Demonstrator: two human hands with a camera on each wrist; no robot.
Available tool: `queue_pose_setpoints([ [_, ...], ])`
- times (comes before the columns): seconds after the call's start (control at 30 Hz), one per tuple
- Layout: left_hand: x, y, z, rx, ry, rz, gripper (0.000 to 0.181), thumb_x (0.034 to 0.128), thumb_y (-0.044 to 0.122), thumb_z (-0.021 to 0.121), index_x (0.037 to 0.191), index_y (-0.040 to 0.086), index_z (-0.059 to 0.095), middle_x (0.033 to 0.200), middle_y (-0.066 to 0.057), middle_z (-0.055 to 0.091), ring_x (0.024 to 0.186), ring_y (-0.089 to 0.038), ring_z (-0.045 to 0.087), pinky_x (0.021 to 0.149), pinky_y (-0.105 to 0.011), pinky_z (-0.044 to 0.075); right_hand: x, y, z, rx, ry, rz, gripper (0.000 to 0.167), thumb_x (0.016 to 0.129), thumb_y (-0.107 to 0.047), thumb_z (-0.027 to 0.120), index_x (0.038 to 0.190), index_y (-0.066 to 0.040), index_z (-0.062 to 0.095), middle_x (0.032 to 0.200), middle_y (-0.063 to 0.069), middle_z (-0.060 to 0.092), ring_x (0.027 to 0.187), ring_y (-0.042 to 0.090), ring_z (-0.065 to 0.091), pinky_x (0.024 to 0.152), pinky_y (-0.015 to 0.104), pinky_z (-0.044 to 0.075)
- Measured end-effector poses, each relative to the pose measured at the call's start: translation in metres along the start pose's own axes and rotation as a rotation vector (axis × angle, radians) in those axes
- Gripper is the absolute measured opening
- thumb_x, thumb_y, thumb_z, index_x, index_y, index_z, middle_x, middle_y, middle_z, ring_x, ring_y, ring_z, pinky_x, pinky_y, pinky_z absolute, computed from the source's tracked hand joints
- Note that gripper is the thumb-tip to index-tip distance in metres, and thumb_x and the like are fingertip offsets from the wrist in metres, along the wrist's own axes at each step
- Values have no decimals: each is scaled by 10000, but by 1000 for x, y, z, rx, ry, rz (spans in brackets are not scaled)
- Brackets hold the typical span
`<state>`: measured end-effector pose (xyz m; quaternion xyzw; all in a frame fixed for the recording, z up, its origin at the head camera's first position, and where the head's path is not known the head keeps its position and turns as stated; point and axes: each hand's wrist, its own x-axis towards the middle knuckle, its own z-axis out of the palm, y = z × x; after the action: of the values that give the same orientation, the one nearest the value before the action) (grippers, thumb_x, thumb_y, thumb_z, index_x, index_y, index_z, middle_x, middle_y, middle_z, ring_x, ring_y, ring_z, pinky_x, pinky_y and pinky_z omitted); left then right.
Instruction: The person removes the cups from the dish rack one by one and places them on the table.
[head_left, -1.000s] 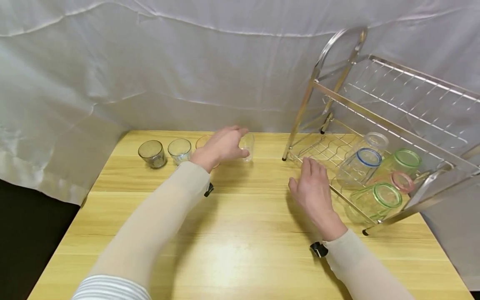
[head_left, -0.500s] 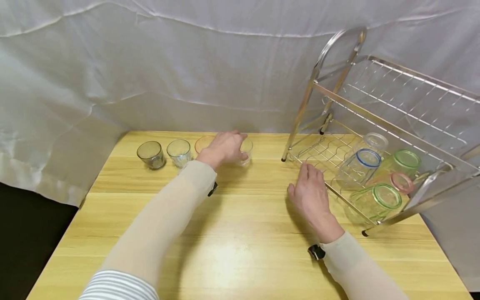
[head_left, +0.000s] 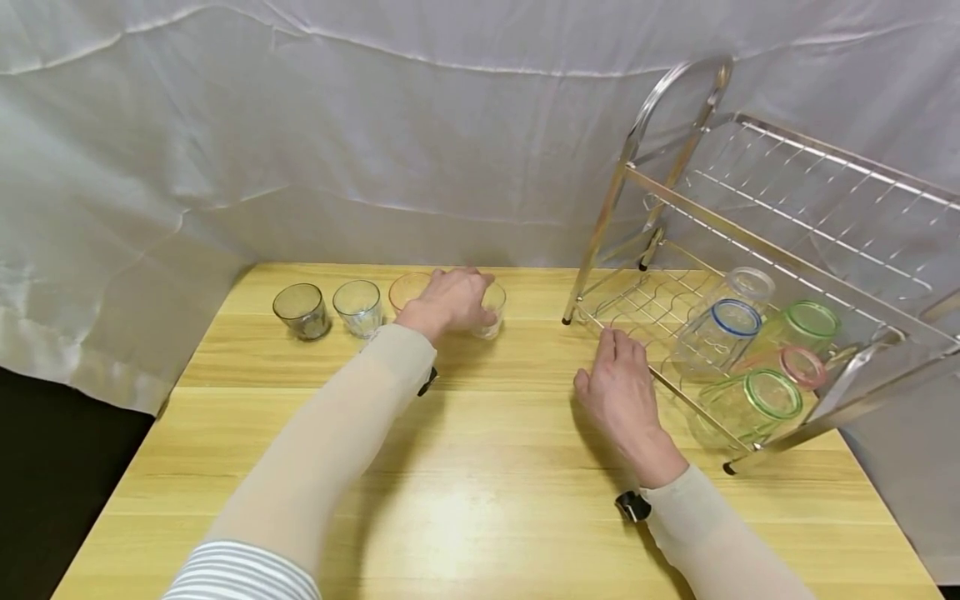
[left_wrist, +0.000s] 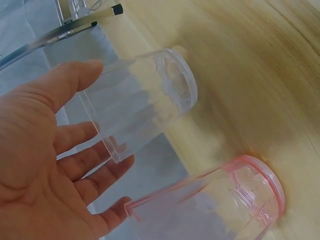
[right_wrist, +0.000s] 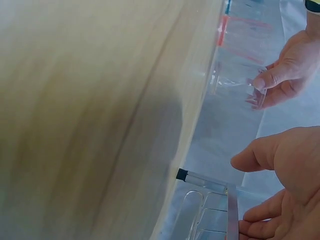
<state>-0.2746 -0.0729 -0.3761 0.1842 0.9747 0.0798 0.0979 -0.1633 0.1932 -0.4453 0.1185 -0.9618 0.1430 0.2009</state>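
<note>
Left grip (left_wrist: 37, 150) pinches the clear glass (left_wrist: 142, 95), its rim between thumb and fingers.

The left hand (head_left: 453, 300) apparently holds a clear glass (head_left: 497, 301), the right hand (head_left: 621, 387) at a rack (head_left: 750, 232).

Room opens between clear glass (head_left: 495, 302) and rack (head_left: 705, 212), but the pink-rimmed glass (left_wrist: 215, 205) obstructs the left.

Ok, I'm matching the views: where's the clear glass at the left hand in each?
Head: the clear glass is near centre, partly behind the left hand.
Left wrist: the clear glass is slightly above centre.
Right wrist: the clear glass is upper right.
Shared landmark: the rack, at right in head, top left in left wrist, bottom in right wrist.
</note>
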Motion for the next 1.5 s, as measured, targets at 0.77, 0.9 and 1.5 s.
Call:
queue_pose_setpoints([
  [0.77, 4, 3, 5, 39, 0, 6, 782, 973, 463, 731, 1621, 149, 427, 1630, -90, 483, 1476, -308, 488, 1202, -571, 334, -1, 1, 0, 3, 7, 5, 676, 879, -89, 682, 1404, 259, 437, 1362, 461, 515, 1251, 605, 513, 1131, 644, 427],
  [0.9, 3, 4, 5, 60, 1, 5, 784, 976, 469, 722, 1625, 151, 419, 1628, -89, 486, 1465, -302, 503, 1175, -572, 354, 0, 1, -1, 5, -9, 14, 684, 885, -93, 682, 1415, 257, 427, 1378, 463, 504, 1264, 606, 503, 1139, 645, 421],
  [1.5, -2, 3, 9, 65, 15, -2, 797, 962, 381, 765, 1627, 130, 405, 1649, -90, 455, 1525, -299, 426, 1261, -608, 261, 0, 0, 0, 4, -74, 45, 718, 924, -136, 668, 1466, 241, 386, 1447, 458, 460, 1323, 602, 465, 1182, 645, 380],
])
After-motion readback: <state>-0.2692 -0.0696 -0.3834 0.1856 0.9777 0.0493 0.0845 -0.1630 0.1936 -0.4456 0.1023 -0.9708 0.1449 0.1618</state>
